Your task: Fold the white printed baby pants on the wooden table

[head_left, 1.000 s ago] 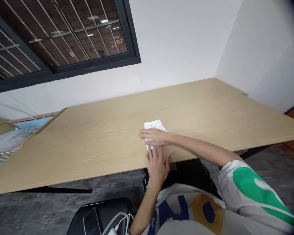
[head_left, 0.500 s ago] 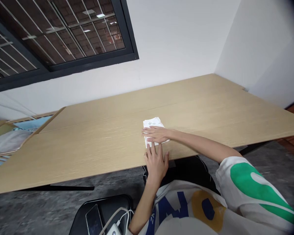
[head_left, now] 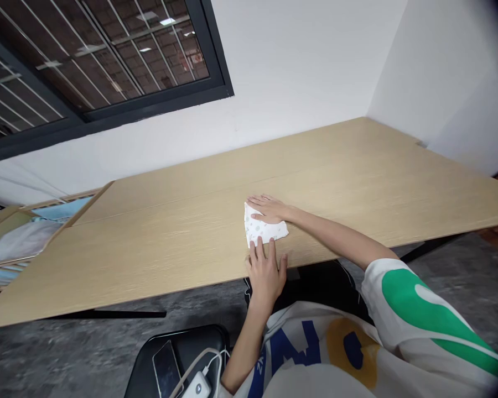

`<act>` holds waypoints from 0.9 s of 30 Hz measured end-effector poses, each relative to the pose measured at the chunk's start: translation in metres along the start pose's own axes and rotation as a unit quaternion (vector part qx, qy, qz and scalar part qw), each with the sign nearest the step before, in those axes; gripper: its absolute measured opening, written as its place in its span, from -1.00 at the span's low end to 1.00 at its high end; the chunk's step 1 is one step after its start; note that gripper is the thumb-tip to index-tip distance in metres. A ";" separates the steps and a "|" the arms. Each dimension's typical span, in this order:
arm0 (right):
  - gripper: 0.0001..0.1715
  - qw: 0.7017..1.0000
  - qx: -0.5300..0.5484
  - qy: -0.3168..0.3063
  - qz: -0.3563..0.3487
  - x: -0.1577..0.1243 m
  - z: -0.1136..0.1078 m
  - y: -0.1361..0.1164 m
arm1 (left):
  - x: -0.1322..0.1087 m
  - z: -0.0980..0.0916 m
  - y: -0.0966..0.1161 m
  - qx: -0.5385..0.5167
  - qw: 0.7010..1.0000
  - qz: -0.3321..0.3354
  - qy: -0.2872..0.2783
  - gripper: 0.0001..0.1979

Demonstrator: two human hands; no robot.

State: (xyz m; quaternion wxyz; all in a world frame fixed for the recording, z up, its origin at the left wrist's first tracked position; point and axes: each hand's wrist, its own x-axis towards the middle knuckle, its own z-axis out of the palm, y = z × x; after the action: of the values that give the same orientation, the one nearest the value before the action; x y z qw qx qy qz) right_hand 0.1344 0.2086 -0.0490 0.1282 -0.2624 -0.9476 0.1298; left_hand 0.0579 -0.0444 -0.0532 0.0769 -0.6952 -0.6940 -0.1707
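A folded white cloth (head_left: 262, 231) with a small printed pattern lies flat on the light wooden table (head_left: 182, 237), near its front edge. Over the cloth's far part my right hand (head_left: 269, 209) rests palm down, fingers stretched to the left and hiding that end. My left hand (head_left: 266, 275) lies at the near side, fingers spread, with the fingertips touching the cloth's near edge. Neither hand grasps the cloth; both press on it from above.
At the left end of the table stands a wooden crib-like frame (head_left: 45, 246) with blue and white bedding. A black chair (head_left: 149, 359) below holds a phone (head_left: 167, 369) and a white charging device (head_left: 198, 386) with cables. Behind the table are a white wall and a barred window (head_left: 108, 50).
My right hand has slid away from me, from the cloth's middle to its far edge, uncovering more of the near part. My left hand has stayed nearly in place.
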 end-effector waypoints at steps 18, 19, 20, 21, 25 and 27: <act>-0.26 0.999 0.015 0.005 -0.038 -0.119 -0.041 -0.057 | 0.053 -0.012 -0.071 -0.140 0.987 0.076 -0.012 -0.74; -0.25 0.999 0.019 0.003 -0.040 -0.126 -0.040 -0.059 | 0.053 -0.014 -0.071 -0.153 0.985 0.073 -0.016 -0.73; -0.25 0.999 0.024 0.005 -0.043 -0.133 -0.039 -0.061 | 0.052 -0.018 -0.071 -0.170 0.983 0.072 -0.023 -0.72; -0.28 0.998 0.031 0.010 -0.047 -0.138 -0.038 -0.063 | 0.049 -0.022 -0.071 -0.187 0.979 0.073 -0.031 -0.72; -0.53 0.995 0.061 0.047 -0.056 -0.156 -0.038 -0.075 | 0.033 -0.041 -0.076 -0.249 0.963 0.063 -0.076 -0.69; -0.64 0.994 0.084 0.055 -0.041 -0.162 -0.039 -0.080 | 0.025 -0.049 -0.081 -0.273 0.955 0.048 -0.105 -0.70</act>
State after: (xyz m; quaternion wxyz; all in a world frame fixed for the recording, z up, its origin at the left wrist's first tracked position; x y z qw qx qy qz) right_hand 0.2435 0.0632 -0.0154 0.2065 -0.2188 -0.9348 0.1888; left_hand -0.0291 -0.0359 -0.0094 -0.1811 -0.7363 -0.5909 -0.2755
